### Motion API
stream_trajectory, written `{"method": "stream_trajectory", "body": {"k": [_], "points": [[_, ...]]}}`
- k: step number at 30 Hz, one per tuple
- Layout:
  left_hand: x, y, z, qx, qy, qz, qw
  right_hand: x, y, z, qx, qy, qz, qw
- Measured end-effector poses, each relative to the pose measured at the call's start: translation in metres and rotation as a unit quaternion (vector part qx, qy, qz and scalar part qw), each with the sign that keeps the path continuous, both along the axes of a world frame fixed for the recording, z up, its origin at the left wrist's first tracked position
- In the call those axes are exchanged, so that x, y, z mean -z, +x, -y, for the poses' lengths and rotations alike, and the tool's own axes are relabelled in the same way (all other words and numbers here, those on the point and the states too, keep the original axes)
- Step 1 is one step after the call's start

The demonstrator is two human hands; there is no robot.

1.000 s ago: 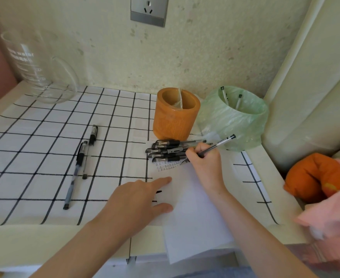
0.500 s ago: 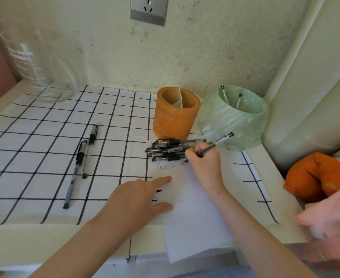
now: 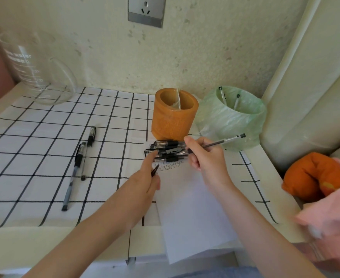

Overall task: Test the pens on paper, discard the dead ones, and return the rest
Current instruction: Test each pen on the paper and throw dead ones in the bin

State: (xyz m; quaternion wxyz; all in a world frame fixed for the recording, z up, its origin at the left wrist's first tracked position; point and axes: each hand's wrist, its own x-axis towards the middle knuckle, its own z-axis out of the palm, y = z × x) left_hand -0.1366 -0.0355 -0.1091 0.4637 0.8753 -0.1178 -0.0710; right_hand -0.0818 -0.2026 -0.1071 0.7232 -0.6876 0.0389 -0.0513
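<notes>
One pen [image 3: 223,141] sat pinched in the fingers of my right hand [image 3: 207,155], over the scribbled paper [image 3: 189,207]; my left hand [image 3: 145,177] pinched its likely cap [image 3: 155,170], ready for closing.

Two bare forearms reach in from the lower edge of the frame, one from the lower left and one just right of centre, both uncovered as far down as they show. The left hand [image 3: 148,178] and the right hand [image 3: 208,157] are bare as well, with slim fingers [image 3: 193,141]. Along the bottom edge, between the arms, runs a strip of blue-grey cloth [image 3: 215,273], seemingly the person's clothing; which garment I cannot tell.
</notes>
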Motion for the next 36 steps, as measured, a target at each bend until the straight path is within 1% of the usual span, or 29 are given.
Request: {"method": "stream_trajectory", "body": {"k": [1,3,6,9,14,19,21,23,25,27,31,36], "points": [[-0.001,0.001,0.000,0.003,-0.015,0.001,1.000,-0.008,-0.004,-0.001,-0.028,0.031,-0.015,0.999],[-0.003,0.002,0.001,0.000,-0.052,0.000,0.999,-0.020,-0.014,-0.002,-0.065,0.058,-0.044,0.995],[-0.009,0.001,0.002,-0.004,-0.095,0.010,0.995,-0.029,-0.026,-0.004,-0.072,0.043,-0.067,0.994],[-0.012,-0.001,0.002,-0.003,-0.115,0.028,0.993,-0.030,-0.031,-0.006,-0.067,0.031,-0.066,0.995],[-0.013,-0.003,0.003,0.000,-0.112,0.029,0.993,-0.029,-0.034,-0.012,-0.086,0.014,-0.056,0.995],[-0.014,-0.005,0.005,-0.001,-0.069,0.042,0.997,-0.025,-0.036,-0.017,-0.158,-0.051,-0.042,0.985],[-0.015,-0.006,0.003,-0.012,-0.060,0.054,0.997,-0.025,-0.037,-0.015,-0.174,-0.045,-0.038,0.983],[-0.018,-0.006,0.001,-0.038,-0.082,0.048,0.995,-0.025,-0.036,-0.012,-0.186,-0.013,-0.031,0.982],[-0.019,-0.005,-0.002,-0.063,-0.107,0.034,0.992,-0.026,-0.037,-0.010,-0.187,-0.014,-0.024,0.982],[-0.018,-0.005,-0.003,-0.077,-0.117,0.024,0.990,-0.025,-0.039,-0.009,-0.178,-0.041,-0.015,0.983],[-0.015,-0.007,0.000,-0.066,-0.067,0.050,0.994,-0.025,-0.038,-0.006,-0.177,-0.057,-0.033,0.982],[-0.013,-0.008,0.003,-0.076,-0.081,0.045,0.993,-0.027,-0.036,-0.004,-0.190,-0.058,-0.053,0.979]]}}
